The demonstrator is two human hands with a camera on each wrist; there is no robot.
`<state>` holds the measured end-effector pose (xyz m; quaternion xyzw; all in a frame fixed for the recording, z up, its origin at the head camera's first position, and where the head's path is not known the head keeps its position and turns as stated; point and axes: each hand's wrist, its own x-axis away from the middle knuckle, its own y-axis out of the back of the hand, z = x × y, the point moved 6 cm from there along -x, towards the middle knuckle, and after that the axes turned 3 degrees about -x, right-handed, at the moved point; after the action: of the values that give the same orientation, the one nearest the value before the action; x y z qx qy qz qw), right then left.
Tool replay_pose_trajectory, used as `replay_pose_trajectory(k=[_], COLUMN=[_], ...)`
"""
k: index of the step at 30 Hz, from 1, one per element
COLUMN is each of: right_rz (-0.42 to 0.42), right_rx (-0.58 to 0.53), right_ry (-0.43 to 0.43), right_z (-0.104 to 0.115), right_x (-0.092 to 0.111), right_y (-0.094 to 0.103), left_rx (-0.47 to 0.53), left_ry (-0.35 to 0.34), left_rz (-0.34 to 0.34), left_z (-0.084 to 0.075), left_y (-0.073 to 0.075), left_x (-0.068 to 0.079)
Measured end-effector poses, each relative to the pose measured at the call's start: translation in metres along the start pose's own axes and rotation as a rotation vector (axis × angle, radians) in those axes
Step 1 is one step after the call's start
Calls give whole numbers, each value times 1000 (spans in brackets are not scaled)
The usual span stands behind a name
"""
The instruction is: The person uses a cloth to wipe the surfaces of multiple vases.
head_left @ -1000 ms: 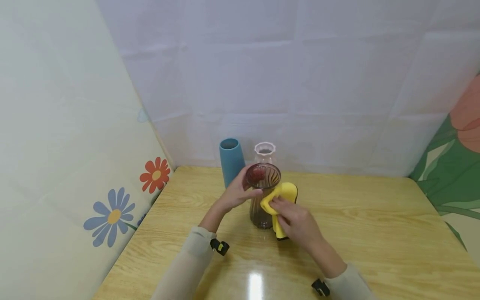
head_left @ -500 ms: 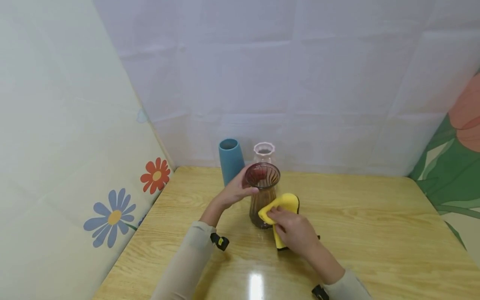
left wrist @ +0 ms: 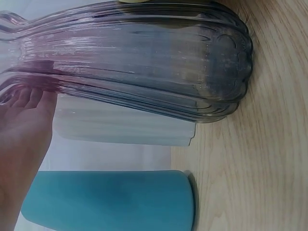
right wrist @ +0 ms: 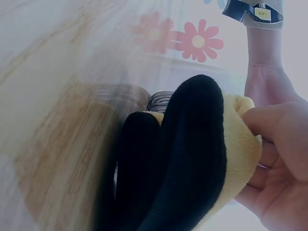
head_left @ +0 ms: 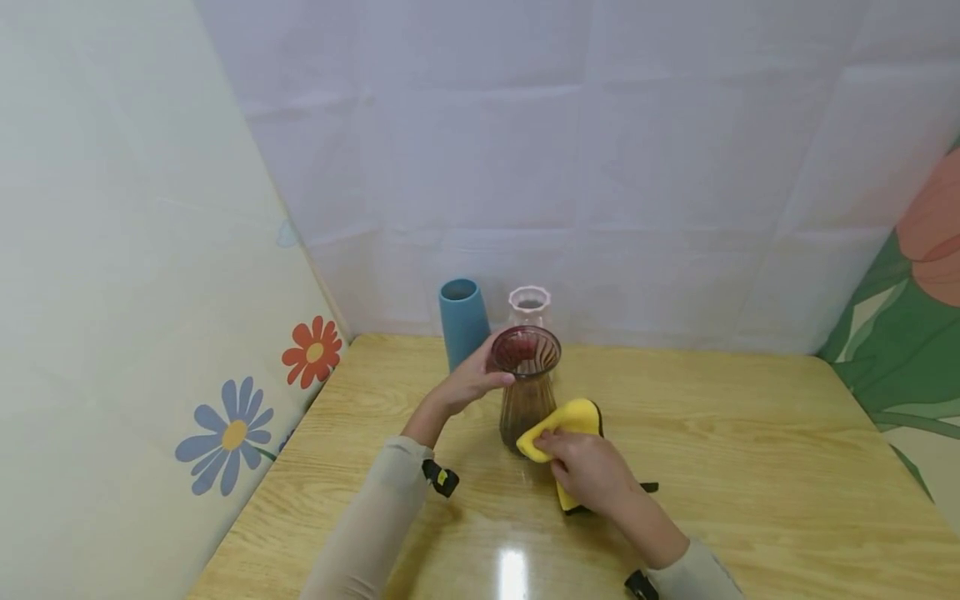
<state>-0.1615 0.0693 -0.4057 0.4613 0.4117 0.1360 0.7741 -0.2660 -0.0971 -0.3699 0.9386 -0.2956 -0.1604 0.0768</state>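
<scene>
A ribbed, see-through glass vase (head_left: 527, 408), purplish at its flared rim and smoky lower down, stands upright on the table. My left hand (head_left: 471, 383) grips it around the neck, the thumb at the front and the other fingers behind the glass. In my right hand (head_left: 592, 467) is a folded yellow cloth (head_left: 579, 415) with a black edge, pinched between thumb and fingers. The cloth touches the lower right side of the vase. From the right wrist view, the cloth's dark side (right wrist: 192, 154) covers most of the vase.
Behind the left hand stands a tall blue vase (head_left: 463, 325). A pale pink vase (head_left: 529, 302) with a scalloped rim is directly behind the glass one, partly hidden. A white sheet (head_left: 480, 150) hangs along the back edge of the wooden table (head_left: 750, 450).
My right hand has slid the cloth down the side of the vase toward its base. The left hand keeps its grip on the neck, and the vase stays in place.
</scene>
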Motion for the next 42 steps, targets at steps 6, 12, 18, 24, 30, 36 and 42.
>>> replay_pose_trajectory(k=[6,12,18,24,30,36,42], right_rz=[58,107,86,-233,-480,-495,-459], right_rx=[-3,-41,-126,-138,-81,-36,-24], right_ry=[11,28,-46,32,145,187,186], right_z=[0,-4,-16,-19,-19,-17,-15], right_x=[0,1,7,7,0,-8,-10], right_y=[-3,-2,14,54,82,75,54], left_rx=[14,11,53,83,1,-93,-87], left_ry=[9,31,47,13,-33,-41,-48], left_rz=[10,25,17,-172,-322,-314,-313], left_z=[1,4,9,3,-10,-12,-8], left_y=[0,2,2,-3,-9,-18,-18], left_x=[-1,-2,2,14,14,12,12])
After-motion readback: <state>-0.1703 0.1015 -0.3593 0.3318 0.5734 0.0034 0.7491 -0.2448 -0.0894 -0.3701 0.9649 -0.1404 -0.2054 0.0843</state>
